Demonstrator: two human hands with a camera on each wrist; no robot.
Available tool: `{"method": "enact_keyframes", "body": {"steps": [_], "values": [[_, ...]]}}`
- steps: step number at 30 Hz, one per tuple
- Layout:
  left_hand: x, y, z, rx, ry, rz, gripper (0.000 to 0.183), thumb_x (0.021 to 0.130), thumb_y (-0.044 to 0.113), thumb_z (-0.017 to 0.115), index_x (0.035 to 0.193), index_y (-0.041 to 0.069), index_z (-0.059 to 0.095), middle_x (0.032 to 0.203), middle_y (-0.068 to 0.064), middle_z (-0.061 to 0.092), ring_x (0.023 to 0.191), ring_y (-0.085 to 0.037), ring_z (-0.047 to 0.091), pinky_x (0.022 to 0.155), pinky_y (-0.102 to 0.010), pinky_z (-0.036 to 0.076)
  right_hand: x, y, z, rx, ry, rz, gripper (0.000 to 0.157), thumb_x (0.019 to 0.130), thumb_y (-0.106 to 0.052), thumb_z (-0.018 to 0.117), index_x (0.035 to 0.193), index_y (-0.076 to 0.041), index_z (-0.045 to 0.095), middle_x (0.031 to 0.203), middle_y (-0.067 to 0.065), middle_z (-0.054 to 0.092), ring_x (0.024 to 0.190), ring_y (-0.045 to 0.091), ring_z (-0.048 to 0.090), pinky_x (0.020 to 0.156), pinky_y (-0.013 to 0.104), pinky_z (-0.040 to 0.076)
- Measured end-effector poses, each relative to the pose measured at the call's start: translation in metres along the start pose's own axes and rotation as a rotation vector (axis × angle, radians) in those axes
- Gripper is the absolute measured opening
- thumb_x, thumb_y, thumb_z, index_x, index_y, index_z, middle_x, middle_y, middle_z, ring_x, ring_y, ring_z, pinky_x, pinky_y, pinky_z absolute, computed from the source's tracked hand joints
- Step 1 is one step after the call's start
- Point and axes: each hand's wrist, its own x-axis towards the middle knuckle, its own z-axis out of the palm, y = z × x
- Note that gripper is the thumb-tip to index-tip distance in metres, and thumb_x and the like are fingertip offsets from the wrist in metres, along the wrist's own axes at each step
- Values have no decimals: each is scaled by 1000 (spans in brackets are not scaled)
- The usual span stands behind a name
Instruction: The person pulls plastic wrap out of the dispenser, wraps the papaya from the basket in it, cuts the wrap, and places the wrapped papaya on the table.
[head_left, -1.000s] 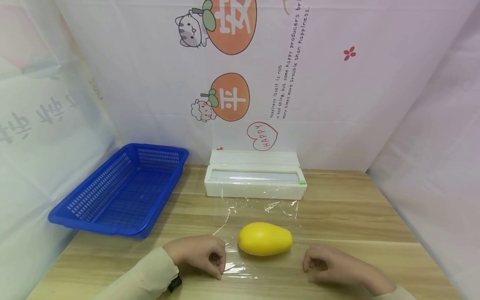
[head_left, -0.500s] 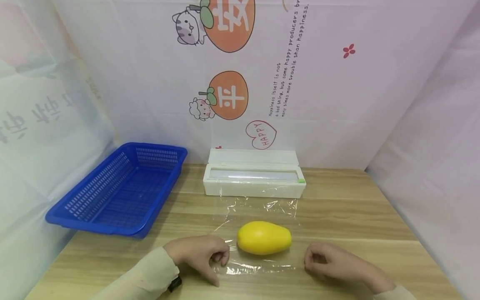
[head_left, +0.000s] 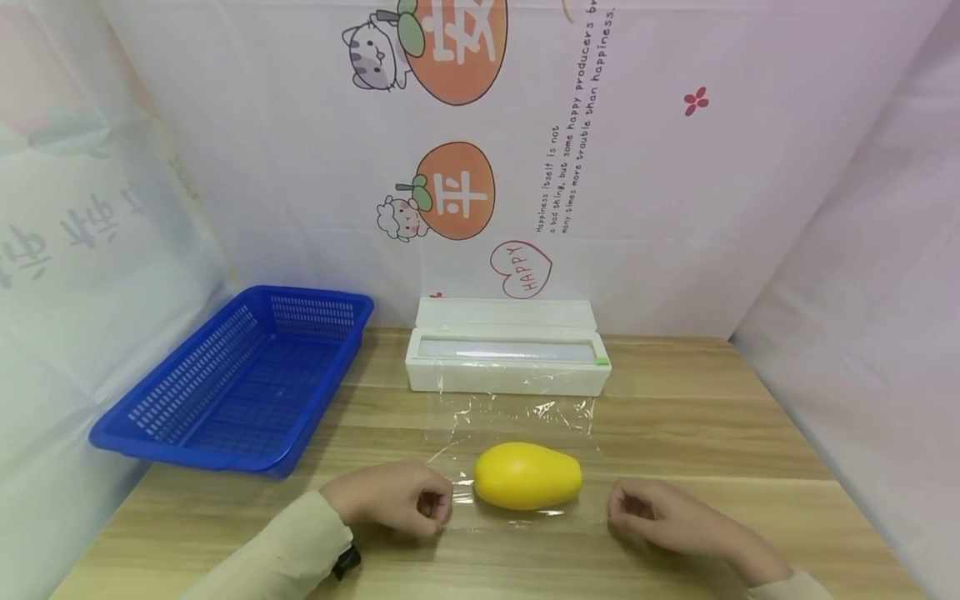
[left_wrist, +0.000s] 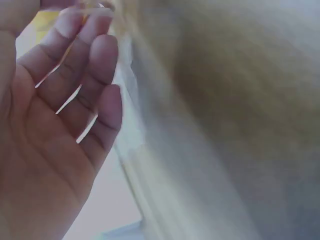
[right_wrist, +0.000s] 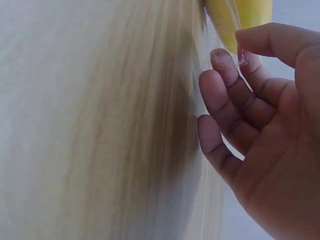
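A smooth yellow papaya-like fruit [head_left: 527,475] lies on its side on clear cling film [head_left: 517,417], narrow end toward the right. The film runs back to a white cling film box [head_left: 510,379] with its lid up. At the fruit's left, my left hand [head_left: 397,498] pinches the near left corner of the film between thumb and fingertips; in the left wrist view the film crosses the fingertips. To the right of the fruit, my right hand [head_left: 667,517] pinches the other near corner, bunched between thumb and forefinger in the right wrist view. Neither hand touches the fruit.
A blue perforated plastic basket [head_left: 255,392] stands at the left on the wooden table [head_left: 712,425]. Printed white cloth [head_left: 637,275] hangs behind and at both sides. A small green slider [head_left: 602,361] sits at the box's right end.
My left thumb and fingers parted half a second ago and have since come together on the film. The film's near edge has moved toward the fruit. My right hand has barely moved.
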Motion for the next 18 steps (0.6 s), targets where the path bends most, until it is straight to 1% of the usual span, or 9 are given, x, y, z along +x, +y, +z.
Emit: {"method": "enact_keyframes", "body": {"steps": [3,7,11,13,16,18], "values": [[0,2,-3,9,37,3,21,77,7,71,77,22,57,73,19,54,66,3,49,60,-15,47,0,-2,0,-16,36,-7,5,100,-16,63,98,-20,62,92,-8,66,82,7,61,73,26,53],[0,6,-9,35,80,8,21,77,9,71,77,25,57,74,20,55,69,0,52,62,-17,49,0,-4,-1,-15,82,-4,6,98,-14,66,97,-20,63,90,-7,66,79,9,61,70,26,54],[0,7,-14,67,117,31,23,77,11,72,77,28,58,76,23,57,71,-1,55,66,-18,50,-1,-5,-3,-38,125,11,7,97,-14,67,96,-20,63,90,-8,66,80,9,62,71,26,55],[0,7,-16,75,137,47,24,76,10,73,77,29,58,75,23,57,71,-1,55,65,-18,50,-1,-6,-4,-54,144,16,8,97,-13,68,96,-20,64,90,-9,66,81,9,62,72,26,54],[0,7,-18,62,159,69,25,74,8,72,76,28,58,75,20,58,71,-2,56,65,-18,51,-2,-7,-5,-82,170,10,9,95,-12,69,96,-19,64,90,-9,67,81,9,62,73,26,54],[1,7,-19,47,165,84,22,75,7,70,78,25,59,76,15,61,72,-2,57,66,-18,52,-2,-8,-6,-98,186,9,9,95,-11,70,96,-19,65,90,-9,67,82,9,62,74,26,55]]}}
